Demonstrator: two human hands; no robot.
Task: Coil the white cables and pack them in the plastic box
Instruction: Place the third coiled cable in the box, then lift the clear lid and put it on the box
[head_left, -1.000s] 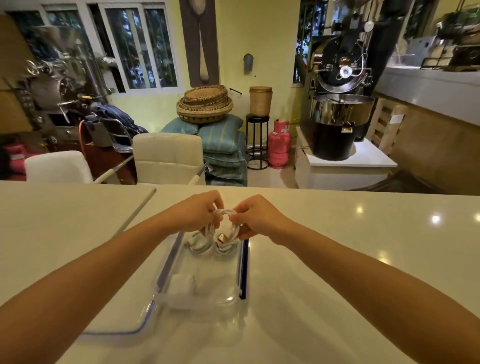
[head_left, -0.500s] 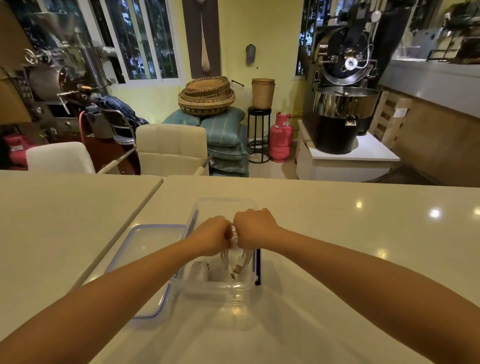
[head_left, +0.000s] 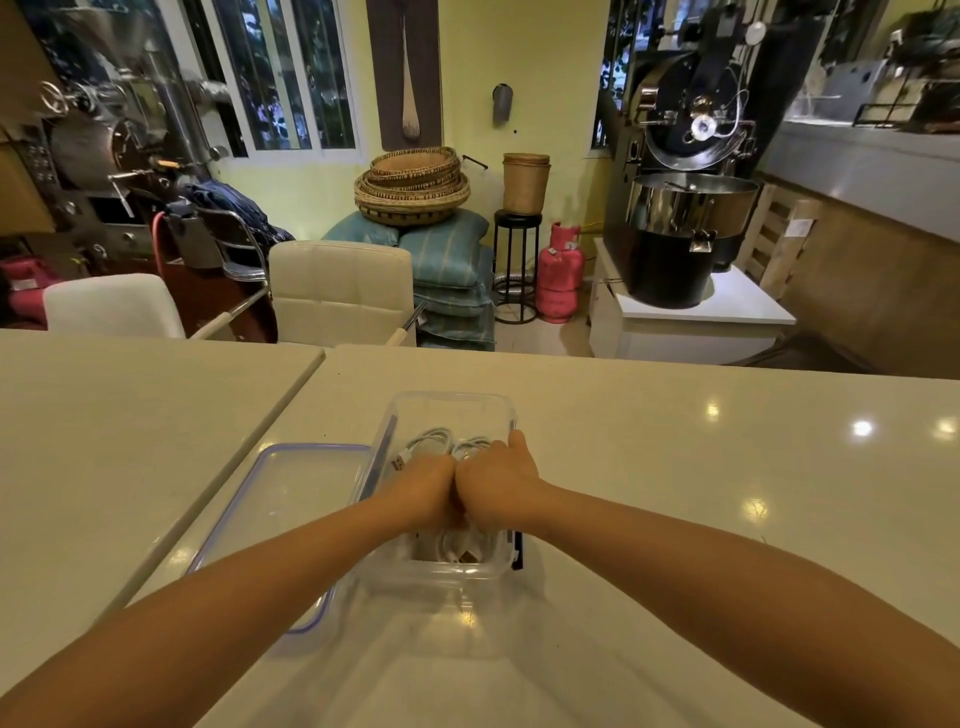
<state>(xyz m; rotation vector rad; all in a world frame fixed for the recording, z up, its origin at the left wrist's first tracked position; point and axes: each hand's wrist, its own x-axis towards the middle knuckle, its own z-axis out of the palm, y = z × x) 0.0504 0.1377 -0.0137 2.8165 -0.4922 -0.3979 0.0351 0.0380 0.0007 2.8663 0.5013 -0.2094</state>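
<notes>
Hands: we are lowering our left hand (head_left: 423, 486) and right hand (head_left: 496, 480), knuckles together, into the plastic box (head_left: 452, 402).
Coil: we are bringing the white cable coil (head_left: 452, 545) down into its near end.

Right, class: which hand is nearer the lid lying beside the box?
Left. The left hand, in the plastic box, is by the wall next to the lid; the right hand is by the opposite wall. Both grip the white cable.
</notes>
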